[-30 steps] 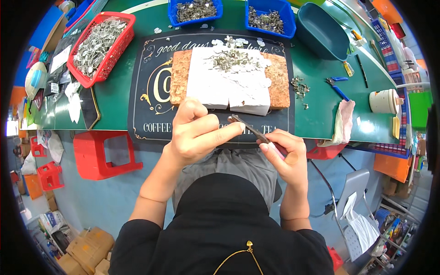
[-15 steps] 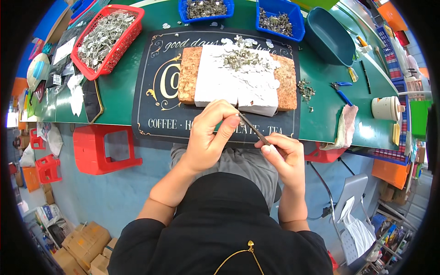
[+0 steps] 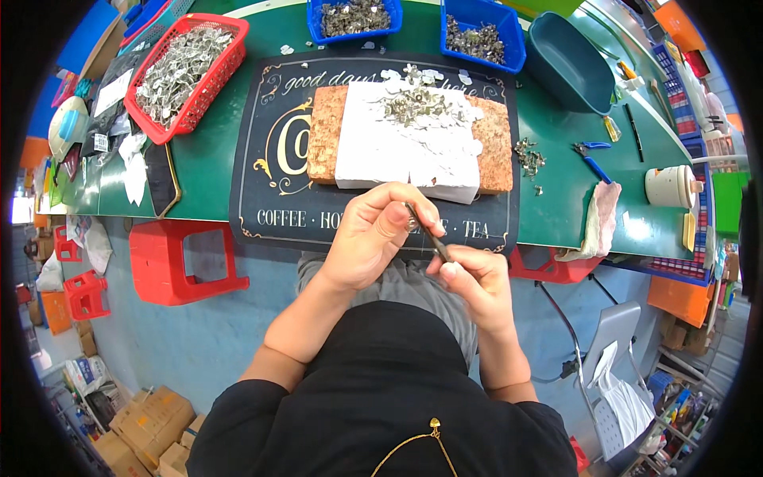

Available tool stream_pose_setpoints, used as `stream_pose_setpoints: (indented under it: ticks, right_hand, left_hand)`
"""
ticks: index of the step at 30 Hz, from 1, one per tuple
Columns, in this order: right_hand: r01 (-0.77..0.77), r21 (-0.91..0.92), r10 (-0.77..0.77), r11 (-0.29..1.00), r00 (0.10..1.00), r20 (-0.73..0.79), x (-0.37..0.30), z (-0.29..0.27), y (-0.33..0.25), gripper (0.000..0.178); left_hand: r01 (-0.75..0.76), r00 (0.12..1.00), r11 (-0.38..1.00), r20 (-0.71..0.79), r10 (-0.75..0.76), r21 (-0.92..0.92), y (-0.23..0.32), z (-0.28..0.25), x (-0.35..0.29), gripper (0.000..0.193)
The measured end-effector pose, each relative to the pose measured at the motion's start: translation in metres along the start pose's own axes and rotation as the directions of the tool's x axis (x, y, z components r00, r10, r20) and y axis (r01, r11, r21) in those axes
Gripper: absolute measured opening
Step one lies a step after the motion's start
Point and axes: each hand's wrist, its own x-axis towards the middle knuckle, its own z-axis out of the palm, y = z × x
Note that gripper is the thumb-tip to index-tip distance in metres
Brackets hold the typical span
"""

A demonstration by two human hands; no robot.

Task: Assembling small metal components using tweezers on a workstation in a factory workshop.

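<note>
A: Where were the hands?
B: Over the near edge of the dark printed mat, nearer than the white block. Right hand: thumb and fingers pinched on the near end of a slim dark tool. Left hand: thumb and forefinger bent in close around the tool's far end. Couldn't tell if they were gripping anything.

A: And the tool's lie?
B: Slanted, far end to the left, between the two hands. Small metal pieces lay heaped on the far part of the white block, orange-brown block showing either side.

A: Your judgement on doing it well?
B: Best with the left fingertips steady and just clear of the tip, the right hand making small, light movements. Thin metal looked likely to bend or slip under a hard squeeze. Both wrists wanted to be kept level and close together.

A: What couldn't you make out?
B: The tool's exact kind; tweezers or narrow pliers, its near end covered by the right fingers. A small shiny bit by the left fingertips was too tiny to name. The left palm was mostly hidden. Far blue tray cut off at the top edge.
</note>
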Motion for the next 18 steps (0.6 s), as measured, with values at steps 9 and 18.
stream_pose_setpoints:
  ticks: [9,18]
  right_hand:
    - [-0.740,0.672,0.029,-0.035,0.672,0.740,-0.010,0.004,0.022,0.031]
    - [-0.092,-0.549,-0.324,0.830,0.723,-0.610,-0.003,-0.095,-0.002,0.025]
  left_hand:
    - [0.057,0.995,0.995,0.085,-0.050,-0.078,0.002,-0.002,0.001,0.027]
    - [-0.240,0.910,-0.440,0.359,0.209,0.865,0.037,-0.018,0.084,0.023]
